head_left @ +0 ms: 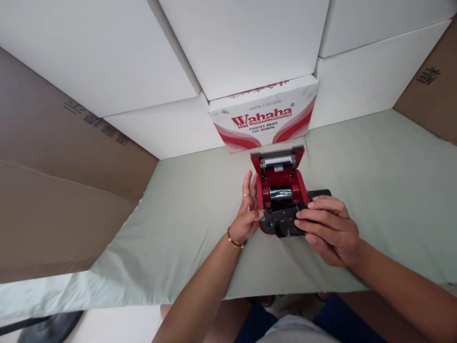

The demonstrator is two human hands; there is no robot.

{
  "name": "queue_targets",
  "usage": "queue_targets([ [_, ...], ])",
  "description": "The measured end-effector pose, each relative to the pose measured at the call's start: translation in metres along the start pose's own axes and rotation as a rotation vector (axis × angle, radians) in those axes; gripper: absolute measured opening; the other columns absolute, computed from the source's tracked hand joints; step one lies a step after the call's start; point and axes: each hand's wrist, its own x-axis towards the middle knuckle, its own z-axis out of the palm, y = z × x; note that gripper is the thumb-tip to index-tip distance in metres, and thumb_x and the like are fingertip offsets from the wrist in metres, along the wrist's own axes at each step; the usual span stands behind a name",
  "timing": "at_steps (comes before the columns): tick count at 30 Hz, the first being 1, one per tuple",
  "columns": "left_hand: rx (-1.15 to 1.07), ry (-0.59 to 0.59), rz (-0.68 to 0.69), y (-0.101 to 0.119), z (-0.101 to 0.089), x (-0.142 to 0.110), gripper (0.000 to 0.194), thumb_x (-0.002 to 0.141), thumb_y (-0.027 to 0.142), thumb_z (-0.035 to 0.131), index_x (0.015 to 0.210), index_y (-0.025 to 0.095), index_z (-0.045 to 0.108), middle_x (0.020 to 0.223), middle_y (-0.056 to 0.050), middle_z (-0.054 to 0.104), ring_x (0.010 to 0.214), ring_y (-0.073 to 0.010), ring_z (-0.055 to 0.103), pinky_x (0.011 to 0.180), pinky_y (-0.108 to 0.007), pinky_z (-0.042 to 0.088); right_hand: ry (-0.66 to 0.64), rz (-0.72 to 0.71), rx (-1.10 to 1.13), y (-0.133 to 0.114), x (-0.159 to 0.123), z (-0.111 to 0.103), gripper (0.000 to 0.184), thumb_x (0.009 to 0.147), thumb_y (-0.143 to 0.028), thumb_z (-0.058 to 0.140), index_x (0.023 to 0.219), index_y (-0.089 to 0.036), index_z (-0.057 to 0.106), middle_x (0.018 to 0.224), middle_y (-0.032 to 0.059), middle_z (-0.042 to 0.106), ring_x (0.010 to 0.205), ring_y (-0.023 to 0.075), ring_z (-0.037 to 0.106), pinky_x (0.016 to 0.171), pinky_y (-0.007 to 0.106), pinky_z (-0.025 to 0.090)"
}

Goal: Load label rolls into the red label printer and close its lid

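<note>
Currently, left hand [248, 215]: I'm seeing it gripping red machine [282, 180], left side.
Right hand [333, 232]: holding black panel [283, 218], right edge.

"From where I stand there's a thin red bracelet [233, 242] on the left wrist; is that a charm [236, 244] on it?"

"Yes, a small gold-coloured one; pale beads [230, 239] sit to either side; a slim gold-coloured ring [245, 195] circles one finger of the left hand [247, 216]"

"The forearms [203, 288] are bare; and the clothes?"

"A pale grey top [296, 329], softly creased; dark blue shorts [254, 323] show on both sides of it; the right hand [332, 233] has short nails"
</note>
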Motion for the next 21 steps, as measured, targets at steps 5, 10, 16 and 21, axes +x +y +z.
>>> queue_targets([
  [5, -0.061, 0.047, 0.05, -0.003, 0.0, 0.004, 0.103, 0.075, 0.044, 0.087, 0.164, 0.042, 0.035, 0.175, -0.003, 0.039, 0.165, -0.0344, 0.032, 0.137, -0.054, 0.026, -0.046, 0.034, 0.215, 0.004, 0.012, -0.006, 0.022, 0.101, -0.022, 0.058, 0.107, -0.02, 0.079, 0.103, 0.0094, 0.082, 0.107, 0.0255, 0.075, 0.106, 0.047, 0.058],
  [10, -0.05, 0.206, 0.034, -0.007, 0.0, 0.01, 0.068, 0.084, 0.047, 0.084, 0.145, 0.034, 0.057, 0.158, -0.006, 0.057, 0.154, -0.0313, 0.048, 0.131, -0.051, 0.035, -0.281, 0.465, 0.261, 0.01, 0.055, -0.027, 0.039, 0.111, -0.036, 0.049, 0.085, -0.024, 0.075, 0.09, 0.0034, 0.08, 0.084, 0.0178, 0.075, 0.08, 0.031, 0.058],
  [16, 0.065, 0.201, 0.023, -0.01, -0.007, 0.013, 0.054, 0.087, 0.046, 0.083, 0.133, 0.028, 0.063, 0.151, -0.008, 0.064, 0.148, -0.0298, 0.055, 0.127, -0.049, 0.04, -1.069, 0.527, -0.385, 0.02, 0.127, 0.0, 0.024, 0.1, -0.021, 0.057, 0.105, -0.021, 0.08, 0.107, 0.0094, 0.083, 0.097, 0.025, 0.076, 0.079, 0.032, 0.051],
  [21, 0.308, 0.21, 0.088, -0.01, -0.009, 0.01, 0.048, 0.097, 0.048, 0.071, 0.137, 0.023, 0.06, 0.153, -0.012, 0.063, 0.148, -0.0289, 0.056, 0.128, -0.049, 0.041, -1.234, 0.547, -0.551, 0.014, 0.145, 0.033, 0.028, 0.089, -0.012, 0.062, 0.108, -0.014, 0.082, 0.107, 0.0199, 0.083, 0.103, 0.0346, 0.078, 0.076, 0.037, 0.054],
])
